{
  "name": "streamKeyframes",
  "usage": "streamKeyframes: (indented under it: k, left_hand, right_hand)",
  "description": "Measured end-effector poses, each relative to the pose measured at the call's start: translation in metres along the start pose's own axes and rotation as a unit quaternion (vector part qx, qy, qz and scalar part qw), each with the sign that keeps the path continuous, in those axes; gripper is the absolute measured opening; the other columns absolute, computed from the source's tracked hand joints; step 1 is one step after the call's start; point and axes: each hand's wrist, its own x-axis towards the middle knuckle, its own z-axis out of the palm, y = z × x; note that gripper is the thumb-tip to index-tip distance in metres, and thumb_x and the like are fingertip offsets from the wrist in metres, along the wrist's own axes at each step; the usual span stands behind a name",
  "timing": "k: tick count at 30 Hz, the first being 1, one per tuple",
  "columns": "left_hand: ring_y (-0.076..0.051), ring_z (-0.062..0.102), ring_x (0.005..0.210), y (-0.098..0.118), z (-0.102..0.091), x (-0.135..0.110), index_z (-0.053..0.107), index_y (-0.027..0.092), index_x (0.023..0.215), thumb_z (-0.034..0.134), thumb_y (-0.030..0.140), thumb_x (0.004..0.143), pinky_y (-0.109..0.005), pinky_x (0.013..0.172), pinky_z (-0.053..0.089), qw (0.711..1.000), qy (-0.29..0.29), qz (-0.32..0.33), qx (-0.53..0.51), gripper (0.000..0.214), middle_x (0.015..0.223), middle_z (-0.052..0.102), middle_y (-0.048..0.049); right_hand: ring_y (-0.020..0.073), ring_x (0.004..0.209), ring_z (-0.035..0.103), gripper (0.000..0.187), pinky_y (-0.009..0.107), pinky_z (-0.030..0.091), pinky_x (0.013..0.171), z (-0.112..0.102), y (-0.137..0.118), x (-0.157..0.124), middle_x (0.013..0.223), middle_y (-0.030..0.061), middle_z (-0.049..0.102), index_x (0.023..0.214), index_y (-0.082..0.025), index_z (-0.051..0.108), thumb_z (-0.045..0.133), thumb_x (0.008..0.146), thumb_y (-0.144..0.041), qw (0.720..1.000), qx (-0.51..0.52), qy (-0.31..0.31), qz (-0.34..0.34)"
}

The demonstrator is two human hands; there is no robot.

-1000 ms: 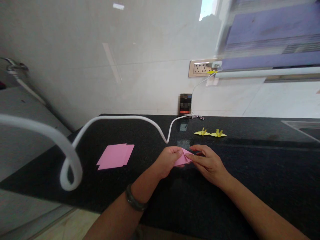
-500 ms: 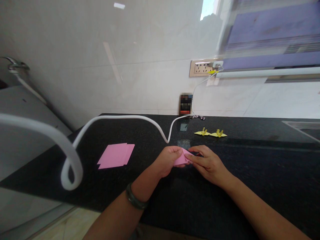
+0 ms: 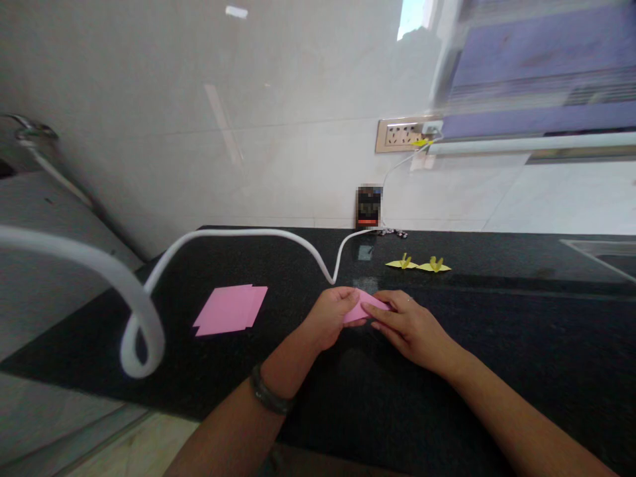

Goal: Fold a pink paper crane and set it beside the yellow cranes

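A folded piece of pink origami paper is held between my two hands above the dark countertop. My left hand pinches its left end, thumb on top and fingers underneath. At its right side, my right hand grips the paper, with the index finger pressed on its upper face. Part of the paper is hidden by my fingers. To the left lie flat pink paper sheets, overlapping unevenly. Two yellow folded-paper cranes stand behind my right hand, side by side.
A white flexible stand arm curves across the left and back of the black counter. A phone with a blurred screen leans on the tiled wall. Above it, a charger cable runs to a wall socket. A sink edge shows at right.
My right index finger has slid slightly left along the pink paper. The paper's upper face now looks smoother and longer toward the right; both hands stay in nearly the same place.
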Motion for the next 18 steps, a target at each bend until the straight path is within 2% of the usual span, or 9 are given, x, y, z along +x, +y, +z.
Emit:
streamKeyframes:
  k: [2, 5, 7, 10, 12, 15, 18]
  left_hand:
    - [-0.010, 0.053, 0.063, -0.001, 0.001, 0.000, 0.058, 0.011, 0.079, 0.056, 0.034, 0.068, -0.021, 0.055, 0.044, 0.999, 0.027, 0.001, 0.021, 0.026, 0.074, 0.057, -0.0052]
    - [-0.010, 0.052, 0.057, -0.002, 0.002, 0.001, 0.058, 0.011, 0.073, 0.060, 0.034, 0.064, -0.022, 0.051, 0.043, 0.997, 0.070, 0.006, 0.044, 0.025, 0.065, 0.056, -0.0030]
    - [-0.010, 0.052, 0.056, -0.002, 0.002, 0.001, 0.059, 0.011, 0.072, 0.061, 0.033, 0.063, -0.022, 0.051, 0.042, 0.996, 0.078, 0.012, 0.044, 0.025, 0.064, 0.056, -0.0026]
    - [-0.010, 0.051, 0.055, -0.002, 0.004, 0.001, 0.060, 0.010, 0.071, 0.060, 0.033, 0.063, -0.022, 0.052, 0.040, 0.996, 0.074, 0.030, 0.042, 0.024, 0.063, 0.057, -0.0028]
    - [-0.009, 0.050, 0.054, -0.002, 0.005, 0.000, 0.061, 0.009, 0.071, 0.060, 0.031, 0.064, -0.022, 0.053, 0.039, 0.996, 0.071, 0.041, 0.047, 0.023, 0.062, 0.058, -0.0031]
    - [-0.010, 0.050, 0.055, -0.003, 0.007, -0.001, 0.062, 0.008, 0.071, 0.060, 0.028, 0.064, -0.023, 0.055, 0.038, 0.994, 0.069, 0.049, 0.063, 0.021, 0.063, 0.059, -0.0039]
    - [-0.011, 0.052, 0.058, -0.003, 0.009, -0.001, 0.062, 0.009, 0.073, 0.062, 0.027, 0.062, -0.023, 0.057, 0.039, 0.992, 0.079, 0.061, 0.072, 0.022, 0.066, 0.061, -0.0048]
  right_hand:
    - [0.0212, 0.094, 0.046, 0.037, 0.037, 0.042, 0.074, 0.001, -0.001, 0.000, 0.106, 0.0101, 0.050, 0.114, -0.025, 0.048, 0.046, 0.078, -0.022, 1.000, 0.016, 0.004, -0.004]
    - [0.0188, 0.092, 0.048, 0.030, 0.034, 0.042, 0.075, 0.004, -0.004, 0.001, 0.101, 0.0076, 0.052, 0.107, -0.025, 0.053, 0.046, 0.078, -0.022, 0.994, 0.100, 0.029, 0.013]
    - [0.0164, 0.085, 0.051, 0.023, 0.029, 0.043, 0.072, 0.007, -0.004, 0.001, 0.094, 0.0062, 0.054, 0.100, -0.022, 0.054, 0.044, 0.079, -0.023, 0.979, 0.172, 0.071, 0.079]
    - [0.0138, 0.068, 0.053, 0.018, 0.024, 0.043, 0.059, 0.011, -0.003, 0.000, 0.078, 0.0035, 0.056, 0.092, -0.019, 0.053, 0.043, 0.080, -0.028, 0.938, 0.243, 0.123, 0.215]
    - [0.0124, 0.059, 0.050, 0.018, 0.023, 0.040, 0.052, 0.013, -0.002, 0.000, 0.067, 0.0008, 0.054, 0.084, -0.018, 0.054, 0.044, 0.079, -0.032, 0.923, 0.269, 0.105, 0.253]
    - [0.0111, 0.053, 0.047, 0.021, 0.022, 0.038, 0.050, 0.015, -0.004, 0.002, 0.057, -0.0015, 0.049, 0.072, -0.017, 0.055, 0.043, 0.079, -0.033, 0.921, 0.291, 0.058, 0.251]
    - [0.0102, 0.051, 0.045, 0.023, 0.022, 0.036, 0.049, 0.016, -0.005, 0.003, 0.054, -0.0024, 0.047, 0.065, -0.017, 0.053, 0.042, 0.079, -0.032, 0.919, 0.300, 0.053, 0.250]
